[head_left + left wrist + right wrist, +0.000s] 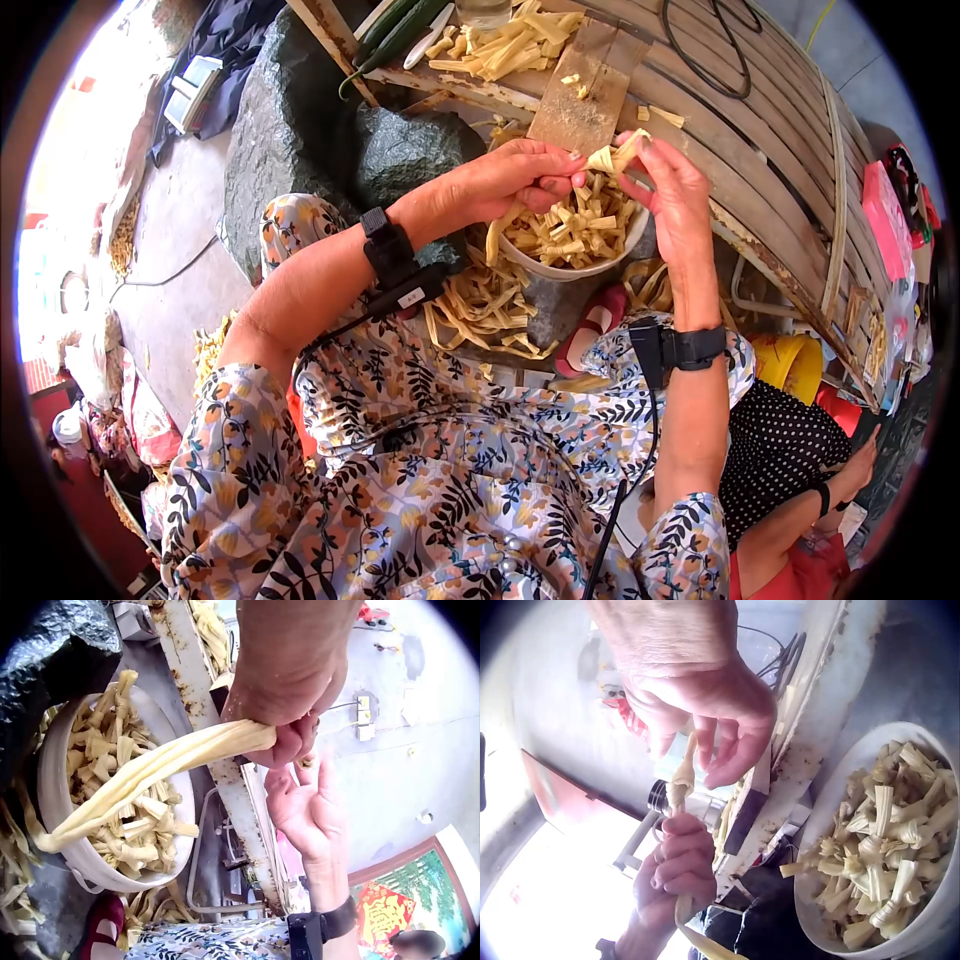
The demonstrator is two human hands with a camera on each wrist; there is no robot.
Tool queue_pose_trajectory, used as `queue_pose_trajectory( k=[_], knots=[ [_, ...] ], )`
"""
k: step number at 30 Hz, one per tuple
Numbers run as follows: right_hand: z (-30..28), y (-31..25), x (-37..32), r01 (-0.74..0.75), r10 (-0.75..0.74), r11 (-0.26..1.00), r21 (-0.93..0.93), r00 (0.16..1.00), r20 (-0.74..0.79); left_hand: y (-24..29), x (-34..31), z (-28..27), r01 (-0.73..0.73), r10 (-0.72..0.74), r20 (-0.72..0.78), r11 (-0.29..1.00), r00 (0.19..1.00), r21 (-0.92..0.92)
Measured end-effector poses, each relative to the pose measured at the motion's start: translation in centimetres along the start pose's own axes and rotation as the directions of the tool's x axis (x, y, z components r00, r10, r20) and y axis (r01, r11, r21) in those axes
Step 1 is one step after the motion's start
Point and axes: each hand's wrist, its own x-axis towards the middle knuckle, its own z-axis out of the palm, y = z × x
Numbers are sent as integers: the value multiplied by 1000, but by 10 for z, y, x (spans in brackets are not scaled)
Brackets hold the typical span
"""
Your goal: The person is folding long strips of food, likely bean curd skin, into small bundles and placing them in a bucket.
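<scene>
My left hand (530,178) grips a pale yellow, pliable strip (161,769) in curled fingers, and its long tail hangs down across the bowl in the left wrist view. At the strip's upper end is a knotted part (682,784), standing out above the left fist. My right hand (678,195) has thumb and fingertips around the short end past the knot. Below both hands stands a white oval bowl (560,272), heaped with short knotted pieces (877,855) of the same pale yellow stuff.
A slatted bench (770,150) with a rusty frame carries a wooden board (585,85), a pile of yellow pieces (510,50) and dark green cucumbers (400,30). Loose strips (485,310) lie below the bowl. Dark rocks (410,150) stand at left; another person's leg (790,430) is at right.
</scene>
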Motion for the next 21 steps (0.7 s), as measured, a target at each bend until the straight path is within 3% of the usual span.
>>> queue_pose_trajectory(
  k=[2, 3, 6, 10, 19, 21],
  knots=[
    [4, -2, -2, -92, 99, 992, -84, 991, 88, 0, 1, -1, -4, 4, 18, 1000, 1000, 1],
    [12, -1, -5, -75, 88, 990, -119, 991, 102, 0, 2, 0, -7, 7, 20, 1000, 1000, 19],
    [17, 9, -3, 9, -9, 1000, 2, 974, 226, -1, 6, -3, -20, 17, 55, 999, 998, 48],
    [12, 13, -4, 18, -23, 999, 37, 991, 131, 1, 1, -3, -28, 25, 36, 996, 999, 81],
    [11, 12, 2, 3, -1, 1000, -16, 994, 112, 9, -1, -12, 53, -55, 25, 995, 998, 79],
    [11, 10, 7, 15, -15, 1000, 6, 993, 119, 15, 2, -16, 19, -22, 12, 984, 1000, 179]
  ],
)
